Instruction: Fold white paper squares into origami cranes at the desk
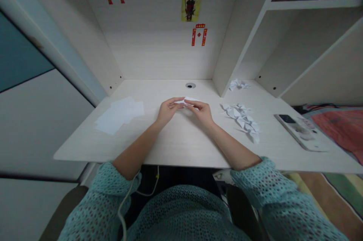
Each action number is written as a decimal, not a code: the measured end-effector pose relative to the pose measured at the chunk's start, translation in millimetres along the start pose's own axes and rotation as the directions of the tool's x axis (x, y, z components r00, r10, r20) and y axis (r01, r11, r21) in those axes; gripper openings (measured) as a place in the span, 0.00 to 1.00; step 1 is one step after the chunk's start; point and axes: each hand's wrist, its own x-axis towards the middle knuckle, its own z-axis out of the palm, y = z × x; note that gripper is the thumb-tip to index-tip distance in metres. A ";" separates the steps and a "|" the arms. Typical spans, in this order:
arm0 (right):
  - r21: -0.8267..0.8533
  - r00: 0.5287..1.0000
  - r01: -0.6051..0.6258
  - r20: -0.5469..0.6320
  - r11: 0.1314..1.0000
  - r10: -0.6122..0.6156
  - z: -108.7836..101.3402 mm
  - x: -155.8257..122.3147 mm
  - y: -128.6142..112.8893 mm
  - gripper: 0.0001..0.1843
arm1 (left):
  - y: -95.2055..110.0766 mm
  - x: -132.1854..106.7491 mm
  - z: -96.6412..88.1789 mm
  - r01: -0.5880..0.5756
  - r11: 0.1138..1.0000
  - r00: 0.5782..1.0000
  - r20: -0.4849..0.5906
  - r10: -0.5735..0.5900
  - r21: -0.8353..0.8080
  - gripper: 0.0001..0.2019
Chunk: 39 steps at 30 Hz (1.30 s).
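While loose sheets (120,114) lie on the desk (181,144), your left hand (168,110) and right hand (203,112), both nearly closed, pinch one small white paper (191,99) between them.

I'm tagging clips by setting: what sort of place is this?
Probably a study corner in a bedroom or dorm: a white desk, an overhead shelf, and striped cloth, perhaps bedding, at right.
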 end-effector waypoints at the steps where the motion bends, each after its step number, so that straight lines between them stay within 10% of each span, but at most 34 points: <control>1: 0.016 1.000 -0.008 -0.015 1.000 0.008 -0.7 0.7 0.4 0.13 | -0.6 -0.1 -0.1 -0.013 1.000 1.000 0.002 0.013 0.006 0.17; 39: 0.183 0.992 -0.084 -0.083 0.980 0.100 -1.9 6.2 -4.4 0.14 | 8.8 -1.9 6.6 0.078 0.993 0.980 -0.179 -0.092 -0.086 0.14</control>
